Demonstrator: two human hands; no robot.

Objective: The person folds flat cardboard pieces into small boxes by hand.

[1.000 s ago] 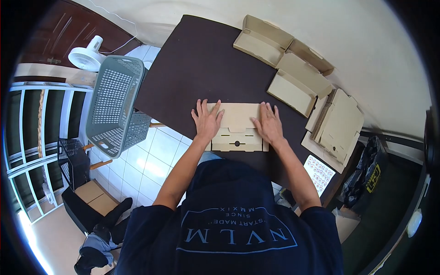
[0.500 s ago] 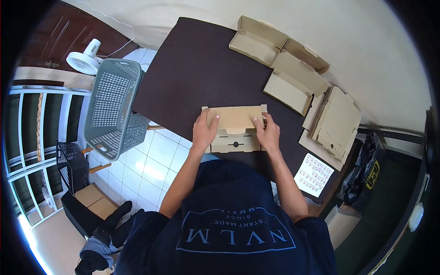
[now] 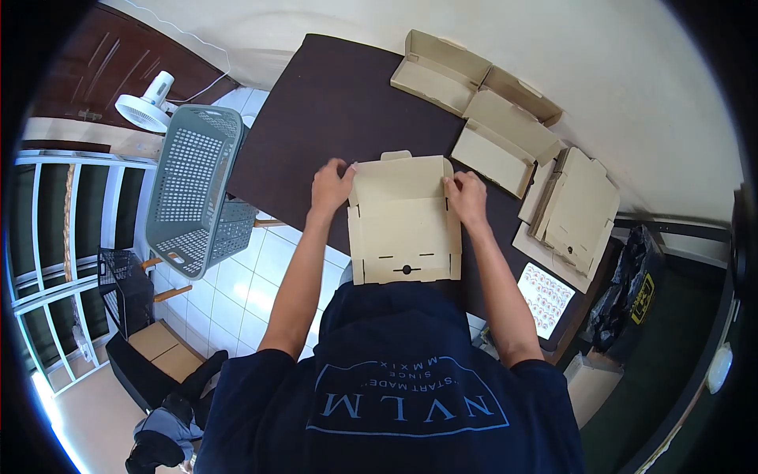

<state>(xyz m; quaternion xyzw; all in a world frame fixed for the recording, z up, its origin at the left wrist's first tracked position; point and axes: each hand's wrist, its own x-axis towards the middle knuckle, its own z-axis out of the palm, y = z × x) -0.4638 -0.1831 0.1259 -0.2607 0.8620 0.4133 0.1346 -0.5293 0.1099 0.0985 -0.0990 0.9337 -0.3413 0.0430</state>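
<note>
A brown cardboard box (image 3: 405, 229) lies opened out in front of me at the table's near edge. Its far flap with a rounded tab points away from me, and slots and a dark round hole show near its close edge. My left hand (image 3: 332, 188) is closed on the upper left corner of that far part, thumb on the inner face. On the opposite side, my right hand (image 3: 467, 197) pinches the right side flap near the fold.
Folded open boxes (image 3: 493, 158) stand along the wall at the back right. Flat cardboard blanks (image 3: 580, 209) are stacked at the right, above a sheet of round stickers (image 3: 542, 300). Left of the dark table (image 3: 316, 118) are a grey plastic basket (image 3: 189, 174) and a white fan (image 3: 146, 107).
The far part of the cardboard box, folded over toward me before, is now swung open away from me. Both hands have moved farther up with it, to its side edges.
</note>
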